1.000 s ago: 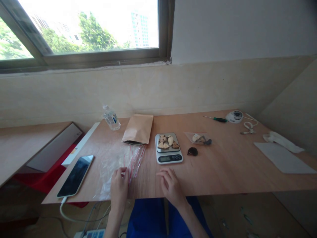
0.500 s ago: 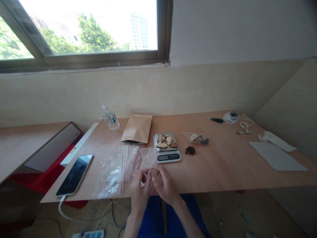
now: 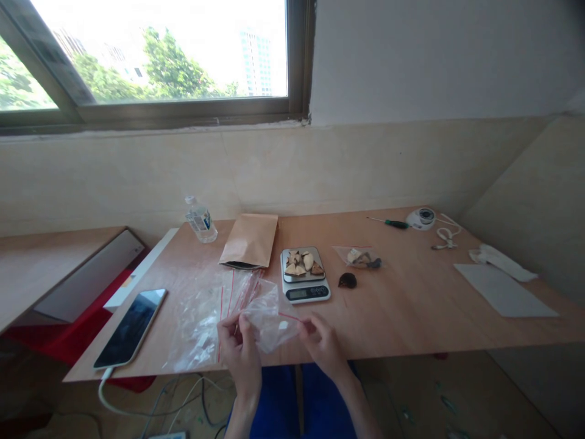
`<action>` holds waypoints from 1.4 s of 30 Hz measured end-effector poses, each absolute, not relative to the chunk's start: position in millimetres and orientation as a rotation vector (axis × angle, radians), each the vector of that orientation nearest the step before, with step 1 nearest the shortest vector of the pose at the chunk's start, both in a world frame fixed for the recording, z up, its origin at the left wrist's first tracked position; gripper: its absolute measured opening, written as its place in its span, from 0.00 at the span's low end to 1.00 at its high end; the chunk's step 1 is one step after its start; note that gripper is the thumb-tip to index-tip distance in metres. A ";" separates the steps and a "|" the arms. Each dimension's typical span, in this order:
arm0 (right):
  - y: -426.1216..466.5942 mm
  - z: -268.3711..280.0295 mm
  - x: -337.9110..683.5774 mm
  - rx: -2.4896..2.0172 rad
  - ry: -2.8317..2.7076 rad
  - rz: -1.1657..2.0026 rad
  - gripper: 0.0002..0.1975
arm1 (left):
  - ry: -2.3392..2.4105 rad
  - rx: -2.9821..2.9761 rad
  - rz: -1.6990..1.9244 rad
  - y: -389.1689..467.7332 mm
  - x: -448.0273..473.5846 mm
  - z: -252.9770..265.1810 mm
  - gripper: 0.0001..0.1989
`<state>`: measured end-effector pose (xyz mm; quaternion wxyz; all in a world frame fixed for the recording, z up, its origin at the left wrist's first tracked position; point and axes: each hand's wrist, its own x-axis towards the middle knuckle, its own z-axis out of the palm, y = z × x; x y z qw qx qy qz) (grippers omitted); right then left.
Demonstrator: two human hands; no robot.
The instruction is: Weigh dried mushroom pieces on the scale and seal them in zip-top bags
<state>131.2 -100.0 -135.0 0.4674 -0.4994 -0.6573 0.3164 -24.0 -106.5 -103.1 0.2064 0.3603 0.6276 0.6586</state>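
- Delicately, a person's left hand [image 3: 241, 346] and right hand [image 3: 323, 346] hold a clear zip bag [image 3: 269, 326] between them, each pinching one side, over the near part of the bench [image 3: 402, 305]
- Just beyond, a digital scale [image 3: 308, 294] carries pale dried pieces [image 3: 297, 266], while loose clear bags [image 3: 198, 329] lie beside the left hand
- A slip of either pinch could drop the thin film, and too hard a pull might tear it near the red seal [image 3: 289, 317]
- With the bag so near the scale, a careless sweep could knock pieces off; whether the two touch is unclear
- Half a second earlier the hands met closely; now they stand apart, the bag spread between them, the scale's load looking unchanged
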 end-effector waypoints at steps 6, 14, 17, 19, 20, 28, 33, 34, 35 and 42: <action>-90.5 -124.5 137.1 -1.169 -1.628 0.534 0.09 | 1.793 1.104 1.784 -103.2 -33.0 -103.2 0.11; -15.2 -141.3 167.0 -1.453 -1.662 0.052 0.15 | 1.895 1.425 1.676 -83.3 -31.9 -92.6 0.07; 4.7 -147.1 169.5 -1.493 -1.709 0.004 0.18 | 1.789 1.374 1.671 -68.1 -24.4 -91.8 0.07; 11.5 -150.3 168.6 -1.557 -1.715 -0.006 0.18 | 1.746 1.327 1.664 -58.8 -18.1 -90.6 0.06; 13.4 -151.6 168.0 -1.586 -1.712 -0.007 0.16 | 1.733 1.309 1.653 -54.9 -14.8 -89.6 0.06; 0.8 -120.9 162.6 -1.478 -1.489 0.070 0.09 | 1.802 1.186 1.615 -43.3 0.9 -92.4 0.06; -29.9 -66.3 136.8 -1.212 -1.492 0.205 0.09 | 1.822 1.240 1.571 -44.7 5.0 -97.9 0.07; -34.8 -59.5 131.1 -1.174 -1.561 0.237 0.08 | 1.814 1.240 1.568 -45.0 5.5 -97.8 0.07; -38.8 -55.0 126.4 -1.139 -1.636 0.270 0.08 | 1.803 1.232 1.570 -45.3 5.6 -97.5 0.07; -34.7 -77.6 126.1 -1.126 -1.629 0.402 0.11 | 1.802 1.098 1.541 -48.6 -2.3 -97.5 0.08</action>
